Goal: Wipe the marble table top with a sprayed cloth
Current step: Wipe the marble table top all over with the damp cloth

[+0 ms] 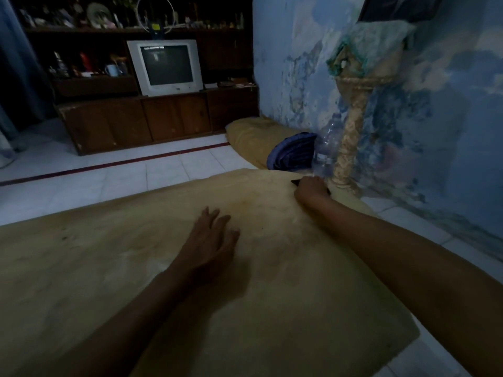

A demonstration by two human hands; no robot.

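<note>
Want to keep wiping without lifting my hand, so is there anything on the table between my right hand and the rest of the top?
Nothing visible. The right hand, closed on a dark cloth, sits at the far right corner of the table top. The only thing on the surface is the left hand, lying flat near the middle.

A dark cloth (pixel 295 182) lies mostly hidden under the right hand (pixel 311 189).

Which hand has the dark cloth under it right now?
The right hand, at the table top's far corner, closed on a dark cloth. The left hand lies flat, empty.
</note>
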